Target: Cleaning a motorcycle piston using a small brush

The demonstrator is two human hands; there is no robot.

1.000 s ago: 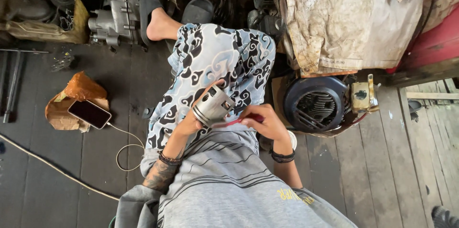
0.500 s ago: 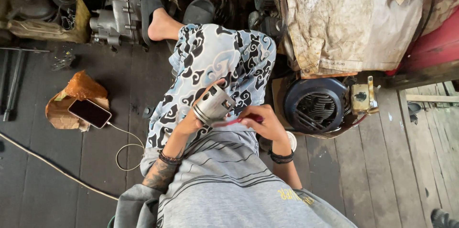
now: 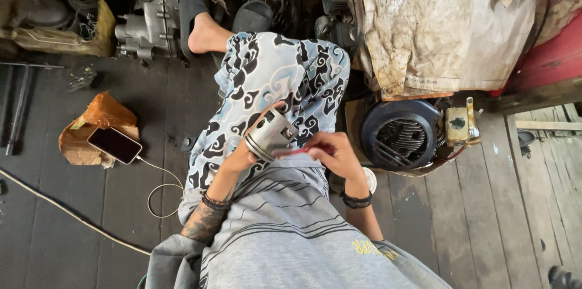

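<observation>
Sitting on the plank floor point(image 3: 479, 216) here, knees up. Packaging-wise: a crumpled orange-brown paper bag point(image 3: 91, 128) lies off to my left with a phone point(image 3: 114, 145) on top, a yellowish box point(image 3: 60, 37) of parts sits at the far left, and a grubby cream sack point(image 3: 436, 28) is draped over stuff on the right. My left hand point(image 3: 245, 154) is clamped around a silver piston point(image 3: 271, 133) held over my lap, its long axis tilted, crown up and away to the right. My right hand point(image 3: 333, 152) is pinched on a red tool point(image 3: 298, 151) just beside the piston's skirt.
</observation>
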